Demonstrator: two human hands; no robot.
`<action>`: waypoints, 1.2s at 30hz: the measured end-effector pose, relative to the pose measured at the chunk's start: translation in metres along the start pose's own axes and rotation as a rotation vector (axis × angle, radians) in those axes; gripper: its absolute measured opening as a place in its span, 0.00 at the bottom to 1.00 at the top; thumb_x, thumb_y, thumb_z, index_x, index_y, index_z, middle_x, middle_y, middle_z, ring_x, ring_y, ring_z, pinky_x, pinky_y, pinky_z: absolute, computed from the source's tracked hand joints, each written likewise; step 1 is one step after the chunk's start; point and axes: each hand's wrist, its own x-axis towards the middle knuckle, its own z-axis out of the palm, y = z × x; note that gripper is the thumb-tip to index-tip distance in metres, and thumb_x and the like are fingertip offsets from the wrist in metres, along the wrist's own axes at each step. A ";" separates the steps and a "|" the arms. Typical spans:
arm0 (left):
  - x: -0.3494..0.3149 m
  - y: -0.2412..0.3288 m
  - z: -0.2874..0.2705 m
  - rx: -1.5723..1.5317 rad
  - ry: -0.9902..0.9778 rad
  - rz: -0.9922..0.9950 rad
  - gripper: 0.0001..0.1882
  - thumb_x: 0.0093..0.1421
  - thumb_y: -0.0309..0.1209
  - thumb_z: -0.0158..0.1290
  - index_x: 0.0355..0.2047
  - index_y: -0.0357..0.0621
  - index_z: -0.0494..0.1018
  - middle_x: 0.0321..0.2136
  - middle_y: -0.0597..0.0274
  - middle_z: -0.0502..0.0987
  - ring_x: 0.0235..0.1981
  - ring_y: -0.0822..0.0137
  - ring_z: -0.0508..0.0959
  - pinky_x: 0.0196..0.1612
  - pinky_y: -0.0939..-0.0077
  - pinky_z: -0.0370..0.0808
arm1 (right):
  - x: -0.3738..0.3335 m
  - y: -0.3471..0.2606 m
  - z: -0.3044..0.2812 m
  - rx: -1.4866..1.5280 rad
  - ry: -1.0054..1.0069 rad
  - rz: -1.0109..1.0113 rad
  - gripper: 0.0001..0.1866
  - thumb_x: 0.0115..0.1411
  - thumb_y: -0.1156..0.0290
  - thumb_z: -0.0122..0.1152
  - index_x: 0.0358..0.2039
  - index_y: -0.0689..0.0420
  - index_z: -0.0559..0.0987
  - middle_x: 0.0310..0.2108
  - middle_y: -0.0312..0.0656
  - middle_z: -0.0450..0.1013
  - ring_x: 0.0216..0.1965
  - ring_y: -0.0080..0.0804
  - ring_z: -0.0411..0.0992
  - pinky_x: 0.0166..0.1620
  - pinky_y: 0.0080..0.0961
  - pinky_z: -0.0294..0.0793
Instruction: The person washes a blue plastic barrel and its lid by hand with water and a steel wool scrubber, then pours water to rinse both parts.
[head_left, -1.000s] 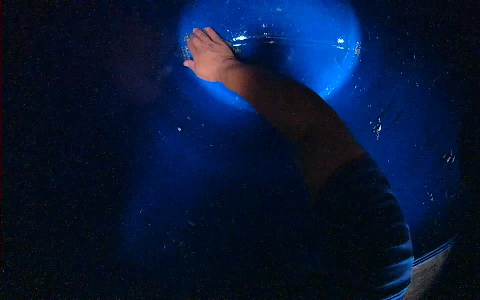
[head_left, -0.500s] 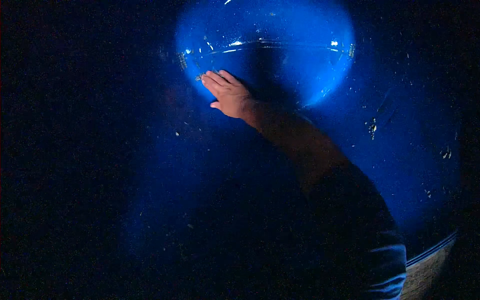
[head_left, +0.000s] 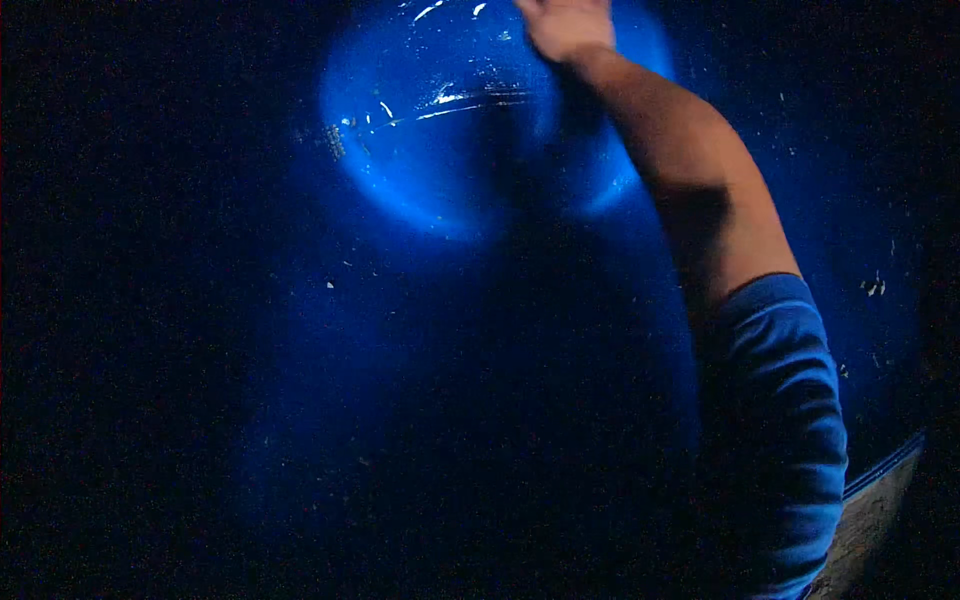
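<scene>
- Blue plastic is seen all around: the view looks down into a big blue barrel (head_left: 300, 400), and its walls are dark.
- The round bottom (head_left: 420, 150) of the barrel is lit up bright blue, high in the picture.
- Thin shiny streaks (head_left: 470, 100) are seen across the bottom, like water or wet marks.
- The right hand (head_left: 565, 22) is stretched far down inside, at the top edge of the picture, right at the far side of the bright bottom.
- Only part of that hand is seen, so it cannot be told if the fingers are spread or closed, or if anything is held.
- The bare arm (head_left: 690, 170) is followed back to a blue striped sleeve (head_left: 780, 430) at the lower right.
- Small pale specks (head_left: 875, 287) are stuck on the barrel wall, right of the arm.
- A bit of the rim (head_left: 885, 465) is seen at the lower right.
- The left hand is not seen at all.
</scene>
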 end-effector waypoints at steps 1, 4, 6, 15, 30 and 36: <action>-0.001 -0.005 -0.008 0.008 -0.001 -0.002 0.40 0.67 0.58 0.26 0.66 0.39 0.58 0.65 0.41 0.60 0.66 0.43 0.59 0.67 0.47 0.54 | -0.016 0.017 -0.009 -0.008 -0.115 0.063 0.39 0.67 0.47 0.40 0.70 0.60 0.50 0.72 0.50 0.44 0.74 0.45 0.36 0.71 0.50 0.31; 0.000 -0.002 -0.003 0.009 0.001 0.018 0.41 0.67 0.59 0.26 0.66 0.39 0.57 0.65 0.41 0.60 0.66 0.43 0.59 0.68 0.47 0.54 | -0.094 0.104 0.008 -0.099 0.179 -0.002 0.36 0.66 0.51 0.48 0.64 0.66 0.59 0.64 0.58 0.57 0.67 0.59 0.51 0.66 0.48 0.53; -0.003 -0.004 -0.008 0.033 -0.003 0.016 0.41 0.67 0.60 0.26 0.66 0.40 0.57 0.65 0.41 0.60 0.66 0.43 0.59 0.68 0.46 0.54 | -0.140 0.102 0.020 0.106 0.183 0.085 0.35 0.63 0.59 0.53 0.63 0.69 0.56 0.63 0.59 0.57 0.66 0.59 0.53 0.66 0.51 0.52; -0.013 -0.029 -0.038 0.127 -0.013 0.048 0.42 0.66 0.62 0.24 0.67 0.41 0.56 0.65 0.42 0.60 0.67 0.43 0.58 0.68 0.45 0.53 | -0.290 -0.082 0.073 -0.019 0.070 0.485 0.41 0.61 0.65 0.55 0.65 0.76 0.48 0.66 0.72 0.46 0.66 0.70 0.49 0.68 0.57 0.47; -0.023 -0.074 -0.161 0.439 -0.072 0.341 0.45 0.65 0.65 0.25 0.67 0.41 0.56 0.66 0.42 0.57 0.68 0.45 0.56 0.68 0.43 0.53 | -0.283 -0.090 -0.131 0.113 -1.354 0.249 0.35 0.64 0.48 0.50 0.63 0.62 0.65 0.66 0.55 0.57 0.66 0.52 0.55 0.67 0.48 0.54; 0.004 -0.030 -0.093 -0.219 0.123 -0.204 0.28 0.71 0.40 0.40 0.67 0.39 0.58 0.67 0.52 0.57 0.67 0.62 0.58 0.69 0.65 0.51 | -0.334 -0.219 -0.257 1.194 -0.955 -0.219 0.47 0.64 0.44 0.47 0.69 0.68 0.46 0.68 0.64 0.46 0.70 0.58 0.45 0.70 0.46 0.43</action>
